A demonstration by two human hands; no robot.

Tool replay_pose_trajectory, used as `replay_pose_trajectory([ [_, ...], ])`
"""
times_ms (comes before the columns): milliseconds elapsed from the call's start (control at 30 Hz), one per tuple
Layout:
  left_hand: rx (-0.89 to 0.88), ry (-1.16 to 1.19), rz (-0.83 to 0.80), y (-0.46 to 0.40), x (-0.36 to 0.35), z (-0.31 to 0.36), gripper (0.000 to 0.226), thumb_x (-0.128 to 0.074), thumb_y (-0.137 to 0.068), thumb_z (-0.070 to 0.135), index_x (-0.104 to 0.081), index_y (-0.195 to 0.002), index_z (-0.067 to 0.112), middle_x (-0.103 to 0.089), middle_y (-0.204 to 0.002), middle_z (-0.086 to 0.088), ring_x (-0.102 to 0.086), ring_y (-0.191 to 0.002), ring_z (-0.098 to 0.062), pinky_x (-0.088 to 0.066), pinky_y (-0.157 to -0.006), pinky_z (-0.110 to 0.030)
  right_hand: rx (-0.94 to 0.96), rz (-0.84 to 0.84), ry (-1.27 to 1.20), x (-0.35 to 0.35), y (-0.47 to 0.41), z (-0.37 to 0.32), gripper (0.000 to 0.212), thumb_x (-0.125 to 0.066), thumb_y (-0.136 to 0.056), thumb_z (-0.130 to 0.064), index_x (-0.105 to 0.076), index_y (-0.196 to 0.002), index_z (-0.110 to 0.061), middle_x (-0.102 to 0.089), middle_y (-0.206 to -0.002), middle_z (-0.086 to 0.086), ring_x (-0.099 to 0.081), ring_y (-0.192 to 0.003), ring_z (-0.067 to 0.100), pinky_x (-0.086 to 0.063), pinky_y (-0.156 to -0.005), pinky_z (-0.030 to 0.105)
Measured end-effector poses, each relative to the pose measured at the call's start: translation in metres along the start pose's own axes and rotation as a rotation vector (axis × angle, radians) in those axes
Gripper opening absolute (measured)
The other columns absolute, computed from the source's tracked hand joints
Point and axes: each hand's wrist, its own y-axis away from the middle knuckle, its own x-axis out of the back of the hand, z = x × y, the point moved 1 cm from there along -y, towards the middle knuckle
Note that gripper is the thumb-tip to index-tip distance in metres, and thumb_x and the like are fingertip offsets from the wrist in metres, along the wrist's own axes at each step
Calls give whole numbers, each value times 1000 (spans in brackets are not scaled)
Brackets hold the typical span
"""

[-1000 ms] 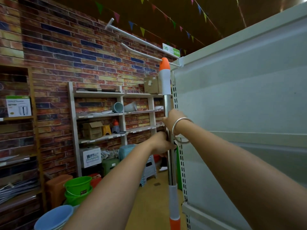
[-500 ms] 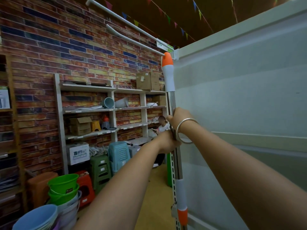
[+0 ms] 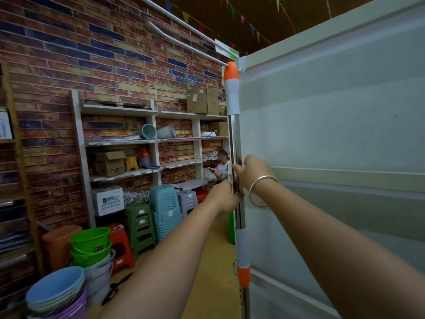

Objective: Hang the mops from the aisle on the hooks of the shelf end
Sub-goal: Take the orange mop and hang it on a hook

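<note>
Mop handle (image 3: 234, 139) looks light, stiff and slick; both hands, left hand (image 3: 224, 199) and right hand (image 3: 251, 171), wrap fingers around its steel mid-shaft.

You're standing in a household-goods shop: at ten o'clock, white metal shelving (image 3: 119, 139) against a brick-pattern wall (image 3: 92, 54) holds cardboard boxes (image 3: 202, 101); at eight o'clock sit stacked green plastic buckets (image 3: 90, 246) and plastic stools (image 3: 164, 208) (bunting overhead); a pale gondola shelf-end panel (image 3: 333, 134) fills three o'clock.
</note>
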Motion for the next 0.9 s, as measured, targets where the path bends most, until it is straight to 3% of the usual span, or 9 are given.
replay_pose_trajectory([
  [133, 113, -33, -8, 23, -11, -16, 19, -55, -91, 28, -56, -92, 10, -58, -82, -16, -52, -67, -16, -41, -58, -28, -2, -91, 49, -6, 43, 27, 38, -46, -94, -38, -53, -114, -6, -62, -108, 14, -60, -99, 31, -50, -84, 38],
  [233, 159, -117, -37, 50, -18, -16, 24, -56, -92, 33, -52, -103, 12, -57, -93, -6, -54, -82, -18, -46, -72, -33, -2, -158, 100, -4, 77, 41, 36, -45, -95, -34, -52, -117, -7, -62, -111, 15, -59, -101, 31, -48, -84, 37],
  [333, 154, -198, -47, 86, -27, -6, 35, -55, -93, 33, -52, -118, 10, -58, -111, -8, -56, -99, -23, -50, -88, -39, 4, -204, 121, 0, 112, 51, 34, -44, -95, -31, -53, -117, -7, -62, -113, 15, -58, -100, 30, -46, -83, 35],
  [400, 155, -238, -65, 111, -35, 1, 33, -54, -93, 31, -54, -117, 9, -59, -112, -10, -57, -103, -26, -49, -91, -41, 17, -232, 111, 3, 137, 56, 33, -45, -94, -29, -53, -116, -7, -61, -111, 14, -57, -98, 27, -44, -80, 33],
  [567, 179, -298, -120, 173, -58, 11, 23, -54, -92, 32, -55, -104, 12, -57, -103, -8, -56, -93, -24, -47, -81, -37, 39, -310, 158, 13, 198, 69, 32, -45, -93, -27, -54, -115, -6, -61, -111, 15, -57, -99, 29, -47, -83, 36],
  [700, 186, -383, -164, 215, -65, 19, 30, -52, -92, 31, -60, -111, 8, -62, -113, -11, -58, -104, -28, -49, -92, -42, 31, -321, 165, 29, 241, 76, 33, -44, -93, -28, -55, -115, -5, -61, -112, 16, -57, -101, 31, -47, -86, 38],
  [900, 107, -388, -193, 265, -74, 47, 30, -53, -92, 28, -65, -103, 3, -63, -109, -16, -61, -99, -31, -50, -86, -42, -38, -276, 171, 61, 305, 81, 34, -44, -94, -30, -53, -117, -7, -60, -116, 15, -54, -95, 29, -43, -80, 32],
])
